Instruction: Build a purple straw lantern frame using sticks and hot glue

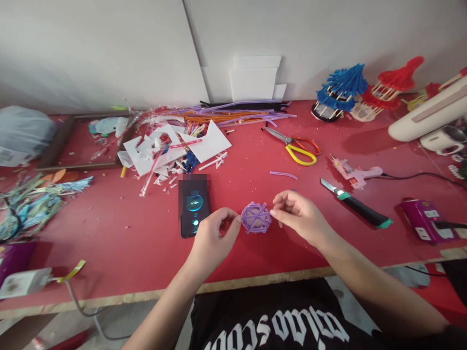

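From afar, I'm holding the purple disc (257, 218) over the worktop (116, 243), near its front edge, probably for easy two-handed reach. My left hand (215, 238) is pinching the left rim, thumb against fingertips; my right hand (302, 216) is pinching the opposite rim, other fingers loosely curled, seemingly steadying it with its face uncovered. The phone (194, 208) is lying leftward; the cutter (359, 206) and glue gun (353, 172) are resting toward the right edge, presumably handy.

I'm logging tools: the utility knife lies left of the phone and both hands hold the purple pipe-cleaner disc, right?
No: the head view shows the utility knife right of the phone. The left hand and right hand hold the purple pipe-cleaner disc.
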